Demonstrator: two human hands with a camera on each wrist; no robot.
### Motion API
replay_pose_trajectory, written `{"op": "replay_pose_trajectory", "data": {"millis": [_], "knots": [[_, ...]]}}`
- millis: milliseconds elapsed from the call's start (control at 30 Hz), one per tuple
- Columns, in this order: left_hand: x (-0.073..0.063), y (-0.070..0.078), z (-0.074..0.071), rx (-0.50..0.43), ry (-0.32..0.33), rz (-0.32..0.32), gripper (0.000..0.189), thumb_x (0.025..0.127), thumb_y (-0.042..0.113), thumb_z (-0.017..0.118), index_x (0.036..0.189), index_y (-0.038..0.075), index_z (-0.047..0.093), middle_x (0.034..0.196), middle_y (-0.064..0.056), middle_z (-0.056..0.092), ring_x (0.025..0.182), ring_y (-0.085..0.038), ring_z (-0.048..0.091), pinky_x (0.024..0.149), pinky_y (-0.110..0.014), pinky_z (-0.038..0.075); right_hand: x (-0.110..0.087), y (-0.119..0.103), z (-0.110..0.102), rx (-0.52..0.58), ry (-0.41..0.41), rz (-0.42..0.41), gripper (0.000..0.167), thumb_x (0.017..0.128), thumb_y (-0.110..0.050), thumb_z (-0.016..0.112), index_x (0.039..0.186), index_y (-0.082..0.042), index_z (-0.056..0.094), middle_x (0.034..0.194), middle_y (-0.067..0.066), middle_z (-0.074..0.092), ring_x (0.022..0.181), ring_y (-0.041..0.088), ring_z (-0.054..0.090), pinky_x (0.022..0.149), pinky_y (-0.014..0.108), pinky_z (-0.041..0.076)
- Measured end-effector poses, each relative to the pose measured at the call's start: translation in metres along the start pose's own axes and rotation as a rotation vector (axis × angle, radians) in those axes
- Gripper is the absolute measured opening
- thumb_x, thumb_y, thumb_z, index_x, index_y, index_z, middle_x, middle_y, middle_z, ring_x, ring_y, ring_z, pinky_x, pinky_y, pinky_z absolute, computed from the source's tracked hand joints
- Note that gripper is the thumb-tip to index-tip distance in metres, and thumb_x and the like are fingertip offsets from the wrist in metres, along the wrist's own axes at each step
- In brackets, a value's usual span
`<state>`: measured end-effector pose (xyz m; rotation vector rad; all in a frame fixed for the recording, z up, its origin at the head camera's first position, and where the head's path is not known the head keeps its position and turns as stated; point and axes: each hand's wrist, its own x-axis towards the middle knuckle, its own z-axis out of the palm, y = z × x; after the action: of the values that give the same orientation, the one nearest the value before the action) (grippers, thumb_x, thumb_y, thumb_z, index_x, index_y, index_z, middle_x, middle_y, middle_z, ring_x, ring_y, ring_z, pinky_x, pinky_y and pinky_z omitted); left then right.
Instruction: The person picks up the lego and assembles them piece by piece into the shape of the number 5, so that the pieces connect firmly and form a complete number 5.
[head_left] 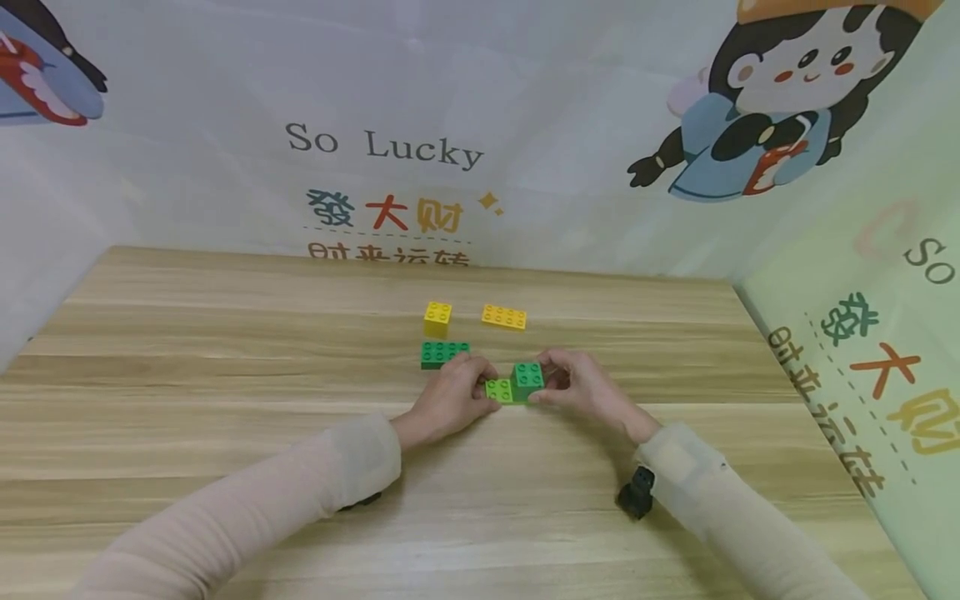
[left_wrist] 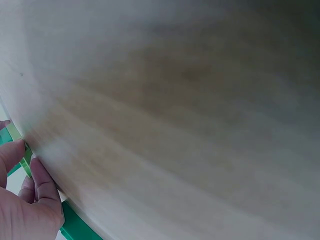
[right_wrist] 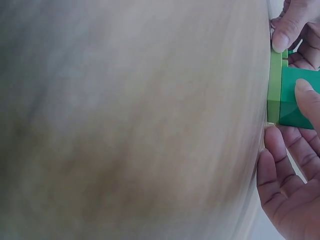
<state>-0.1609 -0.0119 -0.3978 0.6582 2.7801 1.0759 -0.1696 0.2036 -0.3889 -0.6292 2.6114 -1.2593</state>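
A flat light green toy building brick (head_left: 498, 390) lies on the table in front of me. On its right half sits a taller dark green brick (head_left: 528, 377), its studs facing up. My left hand (head_left: 455, 390) pinches the left end of the light green brick between thumb and fingers. From the other side my right hand (head_left: 581, 385) grips the dark green brick, thumb at the near face. In the right wrist view the thumb lies on the dark green brick (right_wrist: 290, 105), which is flush against the light green brick (right_wrist: 274, 85).
Just beyond my left hand lies a longer dark green brick (head_left: 442, 354). Farther back are a tall yellow brick (head_left: 438, 319) and a flat yellow brick (head_left: 504, 317). A printed white cloth (head_left: 555, 217) stands behind the wood-grain table (head_left: 225, 350). A small black device (head_left: 636, 493) is at the right wrist.
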Motion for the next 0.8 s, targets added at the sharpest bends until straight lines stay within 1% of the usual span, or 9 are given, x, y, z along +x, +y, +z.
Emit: {"op": "replay_pose_trajectory", "data": {"millis": [133, 300, 467, 567, 667, 800], "knots": [[0.000, 0.001, 0.000, -0.006, -0.006, -0.009, 0.031, 0.077, 0.013, 0.078, 0.104, 0.004, 0.065, 0.087, -0.002, 0.053, 0.076, -0.011, 0.046, 0.066, -0.022, 0.043, -0.001, 0.003, 0.001, 0.041, -0.006, 0.023, 0.031, 0.078, -0.005, 0.075, 0.105, 0.003, 0.062, 0.092, 0.013, 0.065, 0.074, 0.013, 0.058, 0.063, 0.019, 0.051], [0.000, 0.002, -0.003, -0.010, -0.026, -0.023, 0.033, 0.077, 0.013, 0.078, 0.105, 0.004, 0.064, 0.091, -0.003, 0.055, 0.078, -0.012, 0.047, 0.068, -0.023, 0.045, 0.000, 0.005, 0.002, 0.049, -0.008, 0.035, 0.032, 0.079, -0.005, 0.073, 0.108, 0.004, 0.062, 0.093, 0.014, 0.065, 0.076, 0.013, 0.057, 0.063, 0.018, 0.050], [0.000, 0.003, -0.010, -0.051, -0.041, -0.051, 0.034, 0.077, 0.013, 0.077, 0.107, 0.003, 0.064, 0.099, -0.006, 0.060, 0.086, -0.015, 0.054, 0.077, -0.027, 0.050, 0.000, 0.005, 0.003, 0.061, -0.008, 0.038, 0.034, 0.079, -0.004, 0.073, 0.110, 0.004, 0.061, 0.094, 0.014, 0.066, 0.076, 0.014, 0.057, 0.064, 0.019, 0.050], [0.000, 0.000, -0.017, -0.070, -0.020, -0.050, 0.033, 0.078, 0.010, 0.075, 0.108, 0.002, 0.064, 0.103, -0.009, 0.064, 0.092, -0.018, 0.058, 0.082, -0.030, 0.052, -0.001, 0.005, 0.003, 0.073, -0.009, 0.051, 0.033, 0.079, -0.004, 0.073, 0.109, 0.004, 0.061, 0.093, 0.014, 0.065, 0.076, 0.013, 0.056, 0.063, 0.018, 0.049], [0.000, -0.006, -0.026, -0.100, 0.000, -0.051, 0.031, 0.080, 0.009, 0.072, 0.109, -0.001, 0.063, 0.105, -0.012, 0.065, 0.092, -0.021, 0.060, 0.082, -0.031, 0.053, -0.001, 0.004, 0.002, 0.075, -0.010, 0.057, 0.033, 0.079, -0.004, 0.073, 0.108, 0.005, 0.061, 0.092, 0.013, 0.065, 0.075, 0.013, 0.055, 0.062, 0.018, 0.048], [0.002, -0.013, -0.037, -0.119, 0.037, -0.049, 0.030, 0.082, 0.008, 0.071, 0.109, -0.001, 0.063, 0.104, -0.012, 0.064, 0.091, -0.022, 0.060, 0.081, -0.033, 0.053, -0.002, 0.003, 0.002, 0.061, -0.009, 0.052, 0.032, 0.079, -0.005, 0.074, 0.107, 0.004, 0.061, 0.090, 0.012, 0.064, 0.074, 0.012, 0.053, 0.061, 0.018, 0.046]]}}
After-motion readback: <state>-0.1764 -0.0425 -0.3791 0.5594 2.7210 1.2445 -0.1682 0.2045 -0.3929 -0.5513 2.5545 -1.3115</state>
